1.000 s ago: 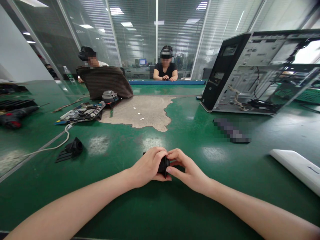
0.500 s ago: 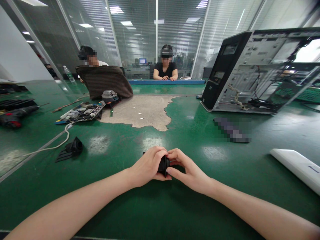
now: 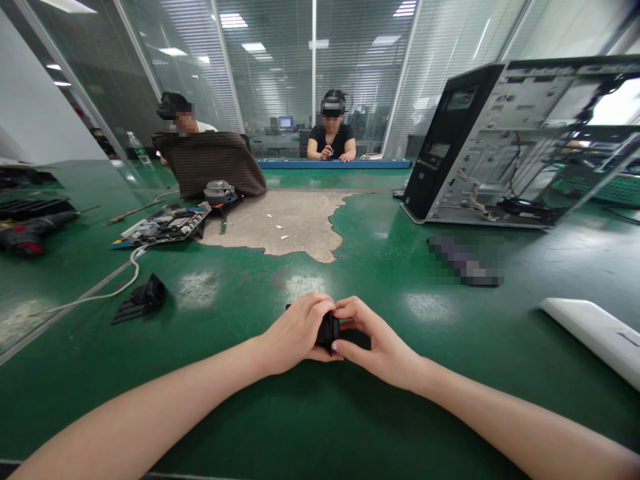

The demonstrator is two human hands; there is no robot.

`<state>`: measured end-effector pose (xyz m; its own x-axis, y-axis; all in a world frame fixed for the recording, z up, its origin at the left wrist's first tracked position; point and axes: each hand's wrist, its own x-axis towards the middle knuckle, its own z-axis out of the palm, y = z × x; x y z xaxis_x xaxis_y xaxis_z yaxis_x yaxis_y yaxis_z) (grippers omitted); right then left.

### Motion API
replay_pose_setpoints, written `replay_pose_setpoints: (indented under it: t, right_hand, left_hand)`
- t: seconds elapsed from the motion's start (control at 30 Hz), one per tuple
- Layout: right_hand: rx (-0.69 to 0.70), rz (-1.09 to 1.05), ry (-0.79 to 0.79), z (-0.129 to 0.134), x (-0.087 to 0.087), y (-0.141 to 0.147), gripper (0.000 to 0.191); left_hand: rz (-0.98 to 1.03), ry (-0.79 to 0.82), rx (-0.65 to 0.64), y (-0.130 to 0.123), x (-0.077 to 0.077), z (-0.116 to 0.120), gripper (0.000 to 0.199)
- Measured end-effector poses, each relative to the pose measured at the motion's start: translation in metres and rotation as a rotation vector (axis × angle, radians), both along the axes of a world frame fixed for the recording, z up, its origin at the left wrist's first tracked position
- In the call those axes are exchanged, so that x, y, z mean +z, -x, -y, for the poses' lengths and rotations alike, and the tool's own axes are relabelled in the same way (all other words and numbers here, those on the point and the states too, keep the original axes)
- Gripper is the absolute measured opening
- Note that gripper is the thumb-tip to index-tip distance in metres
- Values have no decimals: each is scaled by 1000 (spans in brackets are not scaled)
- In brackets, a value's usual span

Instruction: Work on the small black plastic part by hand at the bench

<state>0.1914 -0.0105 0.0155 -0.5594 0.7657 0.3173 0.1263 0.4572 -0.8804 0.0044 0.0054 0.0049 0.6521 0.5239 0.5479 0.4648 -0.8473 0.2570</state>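
A small black part [image 3: 327, 331], perhaps plastic, is held between my two hands just above or on the green table [image 3: 320, 420]. My left hand [image 3: 298, 331] wraps round it from the left, hiding most of its body; a dark corner peeks out past the knuckles. From the right, the thumb and fingertips of my right hand [image 3: 375, 343] grip its near end, with a gap between thumb and index finger. Its exact kind cannot be made out. Further left on the table lies another black part [image 3: 143, 297] with a round opening and a slatted base.
At right stands an open computer case [image 3: 450, 147], with a blurred dark object [image 3: 465, 261] before it and a white casing [image 3: 595, 330] nearer. On the left are a circuit board assembly [image 3: 165, 225], a white cable [image 3: 133, 273] and a power drill [image 3: 37, 230]. Two people sit opposite.
My right thumb has shifted slightly on the black part, whose visible end looks slightly turned. My left hand stays put. The person opposite has raised one hand.
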Motion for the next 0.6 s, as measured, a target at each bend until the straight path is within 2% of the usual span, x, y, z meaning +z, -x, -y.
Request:
replay_pose_setpoints:
  t: [0.17, 0.37, 0.6]
  right_hand:
    - [-23, -36, 29, -1, 0, 1, 15]
    - [-24, -1, 136, -1, 0, 3, 24]
    - [1, -22, 3, 1, -1, 0, 26]
  left_hand:
    - [9, 12, -5, 1, 1, 1, 67]
    - [11, 15, 3, 0, 2, 1, 67]
    - [-8, 10, 6, 0, 2, 2, 67]
